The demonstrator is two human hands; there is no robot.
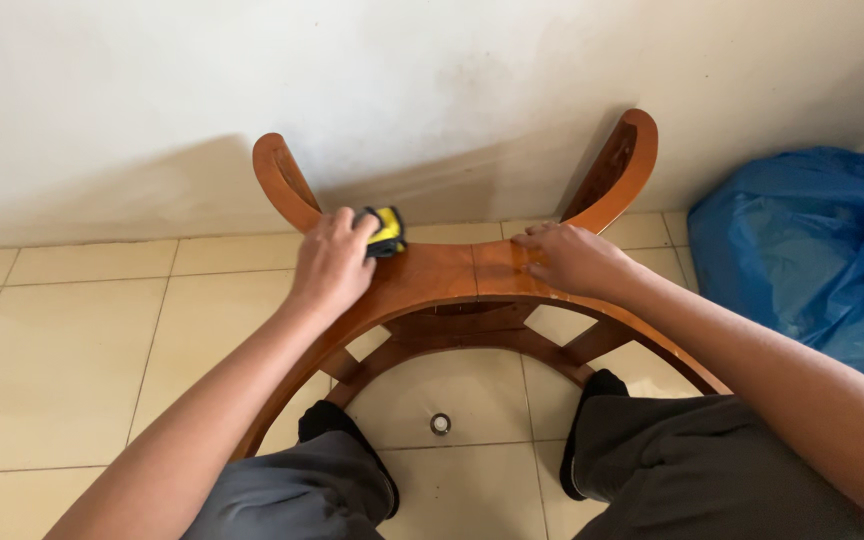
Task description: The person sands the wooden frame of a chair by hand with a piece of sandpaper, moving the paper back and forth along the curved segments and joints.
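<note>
My left hand (pixel 330 262) is curled in a closed grip around a small yellow and black tape measure (pixel 386 231), pressing it onto the top of a curved wooden frame (pixel 452 275). My right hand (pixel 570 258) lies open and flat on the same polished wood, just beside the centre joint, holding nothing. The frame's long axis runs left to right in front of me, with its two arched ends (pixel 620 165) pointing up toward a white wall (pixel 252 80). It stands on a cream tiled floor (pixel 72 330). A blue plastic bag (pixel 812 250) sits at the right, and a small round metal piece (pixel 440 424) lies between my knees
</note>
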